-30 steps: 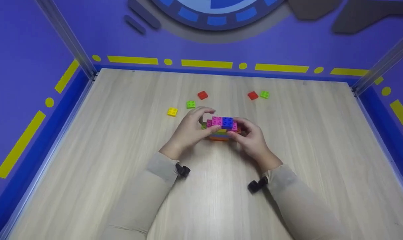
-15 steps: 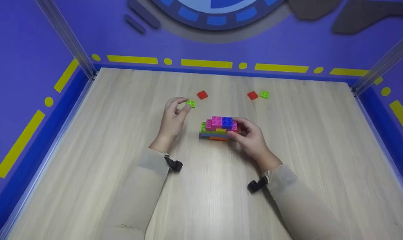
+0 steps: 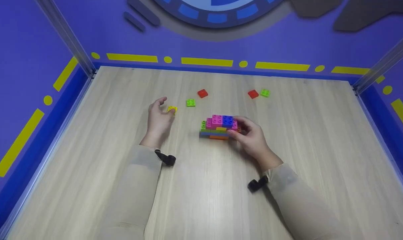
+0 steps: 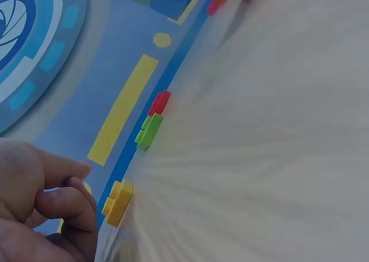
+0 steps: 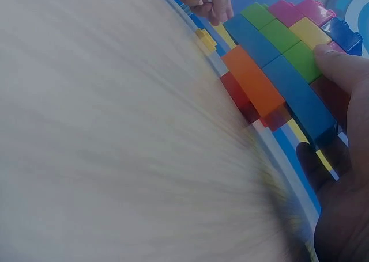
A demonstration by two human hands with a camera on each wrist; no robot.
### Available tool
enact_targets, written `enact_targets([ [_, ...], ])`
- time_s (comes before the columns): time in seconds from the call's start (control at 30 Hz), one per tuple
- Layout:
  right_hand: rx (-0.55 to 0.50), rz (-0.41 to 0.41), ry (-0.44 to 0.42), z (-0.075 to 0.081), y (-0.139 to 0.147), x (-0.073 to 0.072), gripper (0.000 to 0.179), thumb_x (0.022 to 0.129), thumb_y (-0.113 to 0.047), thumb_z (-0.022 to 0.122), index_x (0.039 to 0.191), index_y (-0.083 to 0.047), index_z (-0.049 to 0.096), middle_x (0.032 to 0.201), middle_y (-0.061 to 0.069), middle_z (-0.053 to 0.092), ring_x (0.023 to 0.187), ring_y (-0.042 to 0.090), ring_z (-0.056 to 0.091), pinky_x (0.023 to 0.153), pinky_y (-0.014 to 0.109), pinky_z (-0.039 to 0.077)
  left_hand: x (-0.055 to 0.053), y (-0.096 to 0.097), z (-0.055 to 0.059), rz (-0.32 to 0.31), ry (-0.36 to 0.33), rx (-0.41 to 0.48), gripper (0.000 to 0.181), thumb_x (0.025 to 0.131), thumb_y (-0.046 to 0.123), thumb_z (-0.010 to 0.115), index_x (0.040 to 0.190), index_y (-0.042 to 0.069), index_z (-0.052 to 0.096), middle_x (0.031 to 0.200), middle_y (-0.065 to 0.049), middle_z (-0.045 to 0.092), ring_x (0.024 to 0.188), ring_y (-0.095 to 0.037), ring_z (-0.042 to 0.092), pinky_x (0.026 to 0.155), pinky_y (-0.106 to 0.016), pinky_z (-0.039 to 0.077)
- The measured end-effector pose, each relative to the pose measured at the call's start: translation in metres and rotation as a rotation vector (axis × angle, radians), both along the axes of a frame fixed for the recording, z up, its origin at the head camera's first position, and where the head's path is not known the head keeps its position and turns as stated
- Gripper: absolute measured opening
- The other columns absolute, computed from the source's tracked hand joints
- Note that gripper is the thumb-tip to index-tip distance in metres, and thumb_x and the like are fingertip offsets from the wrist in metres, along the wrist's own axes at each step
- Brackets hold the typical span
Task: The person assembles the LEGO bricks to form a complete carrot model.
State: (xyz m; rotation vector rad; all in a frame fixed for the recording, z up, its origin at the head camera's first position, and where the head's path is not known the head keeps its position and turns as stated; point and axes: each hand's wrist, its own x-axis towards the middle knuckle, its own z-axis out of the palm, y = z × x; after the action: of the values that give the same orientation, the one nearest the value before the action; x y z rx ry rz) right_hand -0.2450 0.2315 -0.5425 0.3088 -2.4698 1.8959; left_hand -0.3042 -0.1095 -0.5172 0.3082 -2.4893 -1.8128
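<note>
My right hand [image 3: 253,138] grips the right end of a stepped stack of building bricks [image 3: 218,125], in pink, blue, yellow, green and orange. In the right wrist view the thumb presses the side of this brick stack [image 5: 279,60], and other fingers show below it. My left hand [image 3: 159,121] hovers beside a loose yellow brick [image 3: 172,109], its thumb overlapping the brick in the head view. From the left wrist, the bent fingers [image 4: 63,207] appear just short of the yellow brick [image 4: 120,203], with nothing held.
Beyond the hands lie a green brick [image 3: 191,103] and a red brick [image 3: 202,93]. Farther right, another red brick [image 3: 253,94] sits next to another green brick [image 3: 265,93]. Blue-purple panels [image 3: 214,50] wall the wooden table [image 3: 201,186] at the back and sides.
My left hand has left the brick stack and moved left to the yellow brick, which it hid half a second ago. The right hand keeps its grip on the stack in place.
</note>
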Motion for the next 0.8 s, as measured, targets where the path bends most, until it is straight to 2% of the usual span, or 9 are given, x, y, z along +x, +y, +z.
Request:
enact_targets([
  [0.1, 0.0, 0.004, 0.002, -0.0008, 0.0002, -0.0005, 0.052, 0.1, -0.025, 0.089, 0.148, -0.012, 0.071, 0.139, 0.009, 0.076, 0.125, 0.021, 0.068, 0.104, 0.017, 0.057, -0.0006, -0.002, -0.0018, -0.014, -0.034, -0.037, 0.067, 0.107, 0.012, 0.074, 0.169, 0.005, 0.048, 0.177, -0.022, 0.04, 0.169, -0.04, 0.036, 0.141, -0.048, 0.032],
  [0.17, -0.003, 0.003, 0.001, -0.0005, -0.0002, -0.0003, 0.052, 0.101, -0.023, 0.089, 0.148, -0.011, 0.071, 0.139, 0.01, 0.076, 0.124, 0.02, 0.068, 0.103, 0.017, 0.057, -0.0002, -0.0027, -0.0025, -0.026, -0.044, -0.049, 0.068, 0.106, 0.01, 0.074, 0.169, 0.004, 0.048, 0.177, -0.021, 0.042, 0.171, -0.039, 0.036, 0.142, -0.047, 0.03],
  [0.23, -0.003, 0.001, 0.002, 0.0008, -0.001, 0.0004, 0.052, 0.101, -0.022, 0.088, 0.148, -0.009, 0.07, 0.139, 0.011, 0.075, 0.124, 0.019, 0.068, 0.103, 0.017, 0.057, 0.0002, -0.0028, -0.0028, -0.036, -0.047, -0.059, 0.068, 0.106, 0.008, 0.073, 0.169, 0.004, 0.048, 0.177, -0.02, 0.046, 0.169, -0.036, 0.04, 0.139, -0.042, 0.038],
  [0.27, -0.006, -0.001, 0.001, 0.0014, -0.0015, 0.0008, 0.052, 0.101, -0.021, 0.088, 0.148, -0.008, 0.07, 0.139, 0.012, 0.075, 0.123, 0.018, 0.068, 0.103, 0.017, 0.057, 0.0003, -0.0029, -0.0028, -0.04, -0.048, -0.061, 0.067, 0.106, 0.007, 0.073, 0.169, 0.004, 0.048, 0.177, -0.019, 0.047, 0.166, -0.033, 0.046, 0.132, -0.04, 0.046],
  [0.33, -0.01, -0.004, 0.0, 0.0025, -0.0024, 0.0011, 0.052, 0.101, -0.02, 0.088, 0.148, -0.008, 0.07, 0.14, 0.013, 0.075, 0.123, 0.018, 0.068, 0.103, 0.017, 0.057, 0.0005, -0.0031, -0.0028, -0.049, -0.05, -0.064, 0.067, 0.107, 0.006, 0.071, 0.17, 0.005, 0.048, 0.177, -0.018, 0.05, 0.143, -0.03, 0.067, 0.111, -0.034, 0.062],
  [0.4, -0.011, -0.008, -0.003, 0.0031, -0.0029, 0.0011, 0.052, 0.101, -0.02, 0.089, 0.148, -0.008, 0.07, 0.139, 0.013, 0.075, 0.123, 0.019, 0.068, 0.102, 0.017, 0.057, 0.0002, -0.003, -0.0026, -0.057, -0.052, -0.07, 0.067, 0.107, 0.006, 0.071, 0.17, 0.004, 0.047, 0.176, -0.017, 0.051, 0.11, -0.023, 0.077, 0.087, -0.027, 0.067],
  [0.5, -0.009, -0.01, -0.008, 0.0029, -0.003, 0.0008, 0.053, 0.1, -0.021, 0.089, 0.148, -0.009, 0.07, 0.139, 0.012, 0.075, 0.124, 0.02, 0.068, 0.103, 0.017, 0.057, 0.0002, -0.0028, -0.0026, -0.071, -0.054, -0.072, 0.068, 0.107, 0.004, 0.071, 0.17, 0.001, 0.046, 0.177, -0.018, 0.049, 0.068, -0.014, 0.066, 0.063, -0.021, 0.061],
  [0.63, 0.003, -0.007, -0.005, 0.003, -0.0022, 0.0011, 0.053, 0.101, -0.022, 0.089, 0.148, -0.009, 0.07, 0.141, 0.012, 0.075, 0.125, 0.019, 0.069, 0.103, 0.017, 0.057, 0.0001, -0.0019, -0.0031, -0.086, -0.064, -0.083, 0.07, 0.106, 0.002, 0.072, 0.17, 0.0, 0.045, 0.176, -0.021, 0.049, 0.061, -0.006, 0.06, 0.058, -0.017, 0.055],
  [0.8, -0.002, -0.002, -0.001, 0.0023, -0.0013, 0.0008, 0.053, 0.1, -0.022, 0.089, 0.148, -0.009, 0.07, 0.14, 0.011, 0.075, 0.126, 0.021, 0.069, 0.103, 0.017, 0.058, -0.0002, -0.0018, -0.0036, -0.093, -0.08, -0.1, 0.069, 0.107, 0.001, 0.071, 0.171, 0.0, 0.044, 0.176, -0.021, 0.049, 0.074, -0.015, 0.067, 0.062, -0.021, 0.058],
])
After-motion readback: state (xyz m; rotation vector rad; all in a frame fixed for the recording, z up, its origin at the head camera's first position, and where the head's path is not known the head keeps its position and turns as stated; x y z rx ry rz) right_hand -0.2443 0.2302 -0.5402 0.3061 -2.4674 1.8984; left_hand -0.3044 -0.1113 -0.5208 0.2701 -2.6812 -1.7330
